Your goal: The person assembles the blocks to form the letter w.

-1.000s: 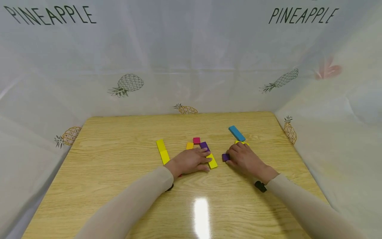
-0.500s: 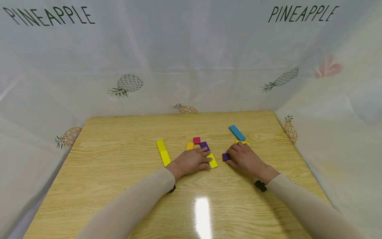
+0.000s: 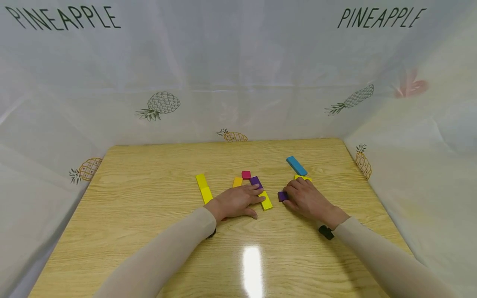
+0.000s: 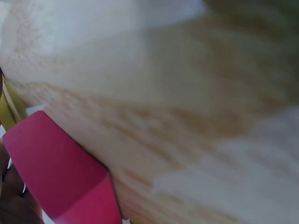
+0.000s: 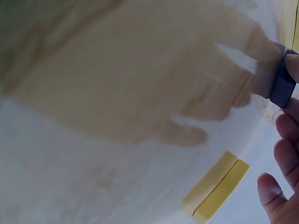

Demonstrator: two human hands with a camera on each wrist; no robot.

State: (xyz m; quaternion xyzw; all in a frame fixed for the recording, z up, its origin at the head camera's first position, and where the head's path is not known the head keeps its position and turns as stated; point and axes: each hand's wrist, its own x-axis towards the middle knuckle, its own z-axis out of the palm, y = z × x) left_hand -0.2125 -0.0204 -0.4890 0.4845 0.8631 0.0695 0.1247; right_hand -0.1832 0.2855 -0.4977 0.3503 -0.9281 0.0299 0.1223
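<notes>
My left hand (image 3: 238, 201) lies with its fingers spread across a purple block (image 3: 255, 181) and a yellow block (image 3: 266, 201), which sit end to end in a slanted line. Its thumb points away from them over the tabletop. A pinkish-red block (image 4: 60, 168) fills the lower left of the left wrist view, close by that hand. My right hand (image 3: 305, 199) pinches a small purple block (image 5: 283, 84) between thumb and finger, low over the table. Just beyond its knuckles a yellow block (image 3: 303, 178) shows, partly covered in the head view.
Two yellow blocks (image 3: 203, 188) form a line left of the left hand. An orange block (image 3: 237, 182) and a pink-red block (image 3: 246, 175) lie beyond it. A blue block (image 3: 296, 165) rests at the back right of the wooden table (image 3: 149, 165). Printed sheeting (image 3: 238, 62) surrounds the table.
My left thumb has swung toward me, away from the yellow block, while its other fingers stay on the line. The right hand and its purple block hold still.
</notes>
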